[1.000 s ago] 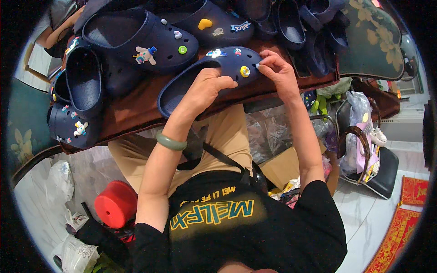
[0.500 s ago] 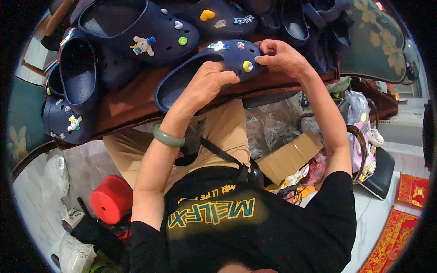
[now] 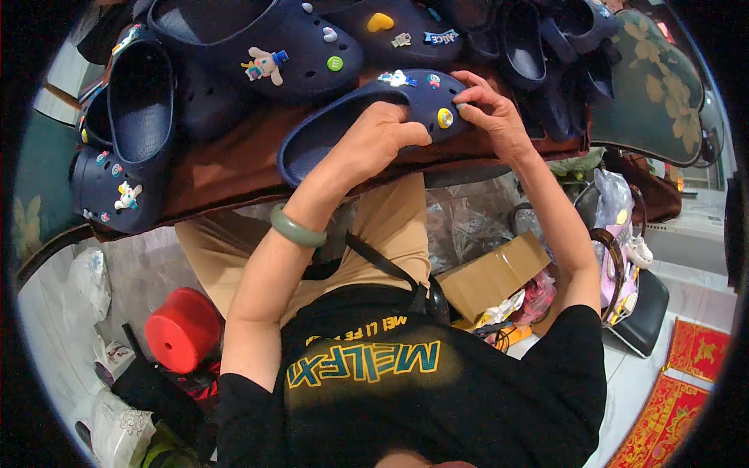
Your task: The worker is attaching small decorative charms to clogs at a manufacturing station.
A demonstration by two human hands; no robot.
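A navy blue clog [image 3: 331,129] lies tilted across the near edge of the brown-covered table, its toe to the right. My left hand [image 3: 382,136] grips its upper, with the fingers hidden inside the opening and the thumb outside. At the toe, my right hand [image 3: 499,117] holds the front edge with bent fingers, thumb and forefinger on the surface. A yellow round charm [image 3: 445,118], a small swirl charm [image 3: 434,80] and a white-and-blue figure charm [image 3: 396,78] sit on the upper. Whether the right fingertips also pinch something small is hidden.
More navy clogs with charms [image 3: 269,66] crowd the table behind and at the left [image 3: 117,191]. Plain dark clogs [image 3: 523,43] stand at the back right. A brown cloth [image 3: 211,183] covers the tabletop. Below are a red stool [image 3: 183,327] and a cardboard box [image 3: 495,273].
The view has shifted slightly, so the clogs and hands appear a little farther right. My right fingers have spread a little at the toe; the left hand keeps its hold.
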